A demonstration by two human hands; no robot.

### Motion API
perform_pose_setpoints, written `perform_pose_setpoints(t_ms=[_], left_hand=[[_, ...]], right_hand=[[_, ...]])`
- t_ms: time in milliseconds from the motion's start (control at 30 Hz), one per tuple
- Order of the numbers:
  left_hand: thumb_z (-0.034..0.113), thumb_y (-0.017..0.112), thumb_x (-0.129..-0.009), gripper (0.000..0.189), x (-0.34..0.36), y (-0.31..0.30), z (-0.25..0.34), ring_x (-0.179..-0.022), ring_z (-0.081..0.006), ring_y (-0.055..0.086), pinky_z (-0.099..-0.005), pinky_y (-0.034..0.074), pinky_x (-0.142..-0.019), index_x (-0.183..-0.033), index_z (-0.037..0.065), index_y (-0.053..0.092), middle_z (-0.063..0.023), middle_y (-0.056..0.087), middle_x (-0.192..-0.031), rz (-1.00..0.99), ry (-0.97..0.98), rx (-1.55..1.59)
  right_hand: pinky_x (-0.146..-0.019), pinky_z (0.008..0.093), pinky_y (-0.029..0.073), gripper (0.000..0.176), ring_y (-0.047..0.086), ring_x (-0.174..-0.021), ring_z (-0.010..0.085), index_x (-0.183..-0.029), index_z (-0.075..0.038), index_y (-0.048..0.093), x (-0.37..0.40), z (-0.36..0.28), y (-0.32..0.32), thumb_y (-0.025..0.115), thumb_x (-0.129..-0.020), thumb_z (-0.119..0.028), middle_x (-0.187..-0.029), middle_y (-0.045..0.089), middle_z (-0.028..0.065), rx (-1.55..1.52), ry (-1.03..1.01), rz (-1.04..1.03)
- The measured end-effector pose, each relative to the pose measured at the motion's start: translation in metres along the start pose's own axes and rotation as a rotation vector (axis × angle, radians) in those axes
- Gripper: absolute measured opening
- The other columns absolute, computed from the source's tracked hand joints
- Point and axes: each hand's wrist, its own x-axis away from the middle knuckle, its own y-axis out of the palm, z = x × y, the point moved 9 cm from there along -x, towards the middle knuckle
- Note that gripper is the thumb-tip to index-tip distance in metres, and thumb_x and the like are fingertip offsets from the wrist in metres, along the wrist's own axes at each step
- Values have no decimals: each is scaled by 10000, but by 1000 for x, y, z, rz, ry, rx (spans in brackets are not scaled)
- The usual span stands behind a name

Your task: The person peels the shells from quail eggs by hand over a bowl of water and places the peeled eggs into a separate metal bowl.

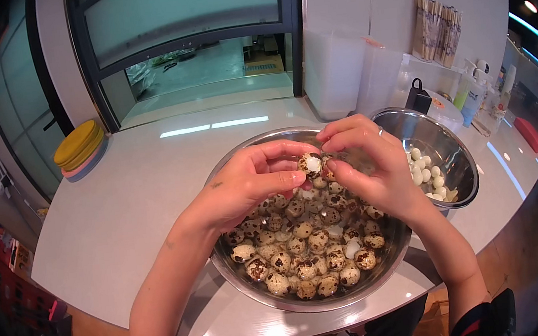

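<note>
A speckled quail egg with a white patch where shell is off is held between the thumb and fingers of my left hand, above a large steel bowl. My right hand is beside it, thumb and fingers bent close to the egg; whether its fingertips hold a bit of shell is too small to tell. Below both hands, the large bowl holds many speckled eggs in water. To the right, a smaller steel bowl contains several peeled white eggs and some shell pieces.
Yellow, pink and blue round items are stacked at the counter's left edge. Behind are a window opening and a white container. Wrapped chopsticks, bottles and a red object are at the right.
</note>
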Motion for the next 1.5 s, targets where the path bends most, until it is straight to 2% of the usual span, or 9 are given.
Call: perform_pose_setpoints(t_ms=[67, 367, 633, 767, 1033, 1267, 1333, 1367, 1500], left_hand=[[107, 603, -798, 433, 0, 1, 1, -875, -123, 564, -244, 441, -762, -1185, -15, 453, -81, 590, -975, 6, 11, 26], [31, 611, -781, 351, 0, -7, 1, -849, -121, 590, -223, 461, -714, -1097, 9, 463, -75, 610, -931, 94, 28, 8], [-13, 641, -741, 306, 0, -6, 4, -791, -79, 578, -196, 458, -680, -976, 61, 459, -42, 607, -854, 117, 60, -70], [-13, 637, -743, 300, 1, -5, 5, -786, -71, 572, -190, 453, -672, -973, 62, 459, -28, 599, -829, 119, 74, -85], [17, 642, -756, 307, 0, -10, -1, -826, -128, 609, -216, 485, -731, -1005, 33, 462, -86, 626, -891, 142, 14, -44], [97, 646, -783, 327, 0, -9, -2, -830, -152, 610, -244, 481, -738, -1045, 24, 463, -97, 618, -924, 101, -11, 95], [151, 644, -793, 341, 0, -13, 0, -871, -148, 592, -249, 461, -734, -1060, 30, 470, -91, 604, -968, 95, 15, 201], [164, 636, -797, 330, 0, -10, 1, -909, -131, 567, -238, 439, -722, -1059, 39, 479, -60, 586, -978, 85, 20, 180], [141, 642, -787, 327, 1, -5, 5, -925, -124, 559, -225, 431, -714, -1058, 47, 485, -27, 569, -964, 76, 67, 111]], right_hand=[[-676, 288, 490, 177, 594, -792, 209, -867, -19, 593, 1, -12, 3, 656, -702, -22, -938, 569, 99, 58, -134, -28], [-607, 303, 475, 189, 567, -715, 211, -858, -23, 601, 2, -19, 8, 672, -685, 0, -841, 542, 86, 94, -161, -67], [-605, 306, 459, 180, 552, -716, 221, -841, -22, 583, 3, -15, 9, 672, -686, 0, -806, 526, 78, 128, -146, -70], [-625, 325, 452, 180, 541, -722, 240, -822, -19, 571, 3, -15, 11, 669, -672, 2, -798, 519, 79, 124, -158, -92], [-623, 339, 434, 180, 524, -705, 263, -800, -10, 522, 3, -19, 14, 637, -667, 32, -782, 510, 93, 126, -201, -104], [-594, 340, 425, 176, 517, -680, 266, -804, -12, 503, 3, -21, 13, 618, -688, 52, -741, 497, 103, 81, -194, -77], [-597, 337, 430, 172, 522, -681, 265, -810, -10, 509, 4, -20, 12, 620, -691, 46, -745, 505, 105, 94, -197, -81], [-601, 334, 434, 168, 527, -682, 264, -815, -7, 516, 4, -19, 12, 623, -695, 40, -748, 512, 107, 106, -200, -84], [-610, 326, 447, 162, 544, -687, 262, -833, 2, 532, 3, -18, 7, 637, -709, 8, -760, 533, 111, 162, -176, -31]])
